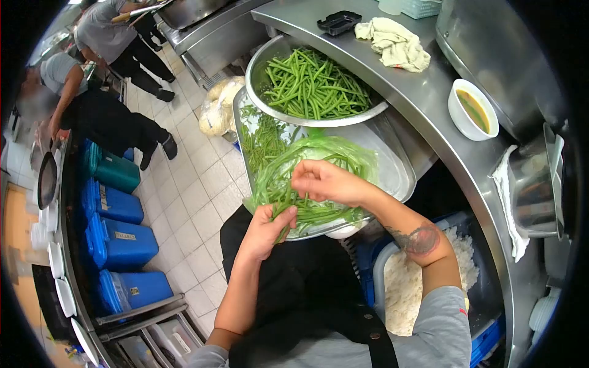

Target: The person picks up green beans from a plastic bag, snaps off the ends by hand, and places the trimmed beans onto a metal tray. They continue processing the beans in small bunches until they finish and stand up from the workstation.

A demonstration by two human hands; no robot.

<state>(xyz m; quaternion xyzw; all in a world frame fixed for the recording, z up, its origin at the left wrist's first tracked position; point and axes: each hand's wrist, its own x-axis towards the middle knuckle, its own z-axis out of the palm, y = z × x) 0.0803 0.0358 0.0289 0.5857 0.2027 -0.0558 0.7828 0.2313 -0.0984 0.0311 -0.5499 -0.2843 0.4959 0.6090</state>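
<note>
My left hand (264, 232) is closed around a bunch of green beans (282, 214) at the near edge of a metal tray (396, 175). Just above and to its right, the fingers of my right hand (328, 183) are pinched together; what they hold, if anything, is hidden. Beneath both hands a thin green plastic bag (353, 153) lies spread on the tray with more beans in it. Bean trimmings (267, 138) are heaped on the tray's left side. Behind the bag, a large steel bowl (256, 76) is full of green beans.
A steel counter (405, 92) curves along the right, carrying a cloth (396, 46), a black container (338, 23) and a soup bowl (455, 116). A tub of rice (402, 288) sits low right. Blue bins (126, 239) line the left; two people (92, 110) stand beyond.
</note>
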